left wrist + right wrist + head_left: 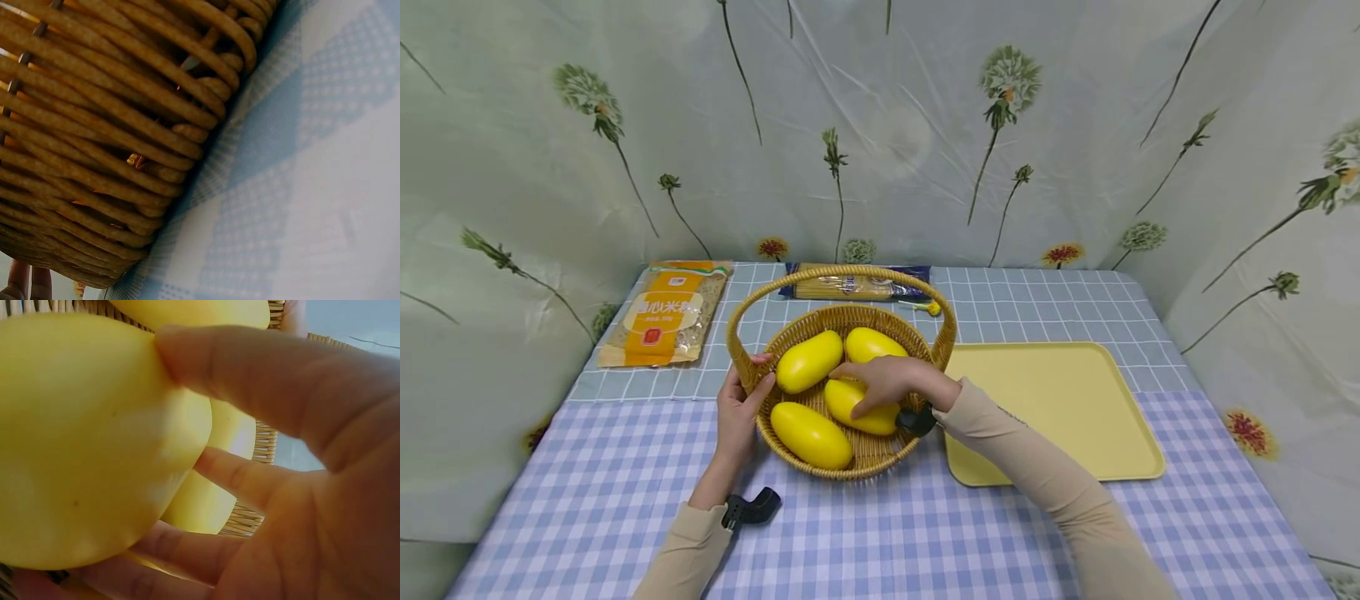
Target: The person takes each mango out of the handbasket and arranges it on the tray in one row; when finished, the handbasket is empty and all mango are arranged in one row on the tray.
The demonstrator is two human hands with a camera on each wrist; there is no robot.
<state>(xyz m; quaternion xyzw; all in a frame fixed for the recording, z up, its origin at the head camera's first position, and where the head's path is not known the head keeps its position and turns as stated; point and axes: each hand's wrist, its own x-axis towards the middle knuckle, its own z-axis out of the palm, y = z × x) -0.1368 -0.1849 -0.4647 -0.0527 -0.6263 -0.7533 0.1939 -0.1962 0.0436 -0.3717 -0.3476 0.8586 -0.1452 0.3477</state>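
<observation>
A round wicker basket [910,329] with a tall arched handle stands on the table and contains several smooth yellow oval fruits, mango-shaped. My left hand [737,408] holds the basket's left side near the base of the handle, thumb at the rim. The left wrist view shows the woven wall [112,125] up close, with two fingertips [40,281] at its lower edge. Inside the basket, my right hand [887,383] grips the right-middle yellow fruit [81,444] between thumb and fingers. Other yellow fruits [811,435] lie to the left of it and behind it.
To the right of the basket lies a pale yellow tray [1060,408]. An orange-and-clear food bag [662,317] sits at the back left. Behind the basket are a blue pasta packet [857,287] and a small yellow item [933,308]. A printed curtain [895,167] encloses the table.
</observation>
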